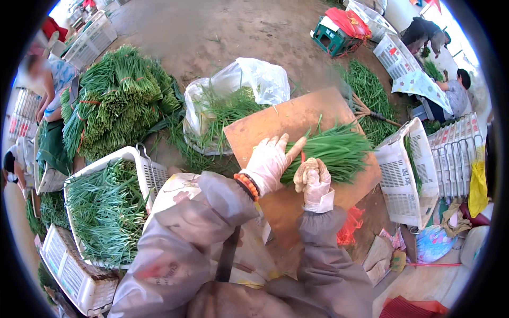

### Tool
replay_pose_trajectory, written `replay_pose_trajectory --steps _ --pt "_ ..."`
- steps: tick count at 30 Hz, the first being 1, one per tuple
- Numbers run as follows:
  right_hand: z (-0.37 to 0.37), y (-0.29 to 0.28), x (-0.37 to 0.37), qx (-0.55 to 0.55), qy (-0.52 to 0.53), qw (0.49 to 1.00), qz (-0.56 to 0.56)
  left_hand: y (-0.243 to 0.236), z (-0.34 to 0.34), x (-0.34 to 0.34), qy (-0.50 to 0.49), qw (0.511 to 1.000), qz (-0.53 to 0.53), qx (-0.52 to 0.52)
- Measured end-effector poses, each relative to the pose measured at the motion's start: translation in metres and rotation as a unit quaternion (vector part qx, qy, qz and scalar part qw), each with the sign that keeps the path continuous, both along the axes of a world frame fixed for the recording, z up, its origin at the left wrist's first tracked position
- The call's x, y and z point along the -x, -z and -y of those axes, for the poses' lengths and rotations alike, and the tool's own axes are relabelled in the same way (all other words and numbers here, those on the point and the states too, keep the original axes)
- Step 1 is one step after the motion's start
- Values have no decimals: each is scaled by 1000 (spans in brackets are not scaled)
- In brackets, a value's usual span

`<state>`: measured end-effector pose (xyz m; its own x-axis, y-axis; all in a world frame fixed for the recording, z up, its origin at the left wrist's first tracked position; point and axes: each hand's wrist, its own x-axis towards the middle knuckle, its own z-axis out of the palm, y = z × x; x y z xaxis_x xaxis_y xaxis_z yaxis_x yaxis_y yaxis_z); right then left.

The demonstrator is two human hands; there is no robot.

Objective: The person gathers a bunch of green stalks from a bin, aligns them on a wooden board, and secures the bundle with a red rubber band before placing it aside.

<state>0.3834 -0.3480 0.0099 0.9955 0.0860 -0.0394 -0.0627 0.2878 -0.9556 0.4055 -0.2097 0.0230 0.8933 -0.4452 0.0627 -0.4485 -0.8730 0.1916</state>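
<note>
Left hand [269,161] wide, right hand [314,184] curled, I can't tell if gripping | garlic-chive bundle [336,152] at both hands on wooden board [289,117] | red band [303,156] could slip if seated loosely, splaying the bundle

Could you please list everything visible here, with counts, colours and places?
Leafy bundle: one, green, on board
Board: one, brown, centre
Plastic bag: one, whitish, upper centre
Bundle pile: one, green, left
Loose heap: one, green, right
Crates: several, white, both sides
Stool: one, green, upper right
Netting: one, red, by board
Bag or cloth: one, yellow, far right
Other people: several, varied clothing, edges
Bracelet: one, orange, left wrist
Sleeves: two, brownish, lower middle
Left hand: one, white glove, over bundle
Right hand: one, white glove, by bundle
</note>
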Motion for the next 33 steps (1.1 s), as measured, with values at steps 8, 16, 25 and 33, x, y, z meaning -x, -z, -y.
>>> replay_pose_trajectory --steps 8,16,25,33 --pt "-2 -13 -43 -85 71 993 -48 -45 11 -16 -51 988 -137 -42" --pt "-5 -45 -18 -47 41 990 -123 -10 27 -43 -75 981 -173 36" --pt "14 -18 35 -22 102 994 -32 -24 35 -41 -40 986 -129 -96" --pt "4 -53 36 204 5 976 -69 23 41 -29 -94 982 46 -160"
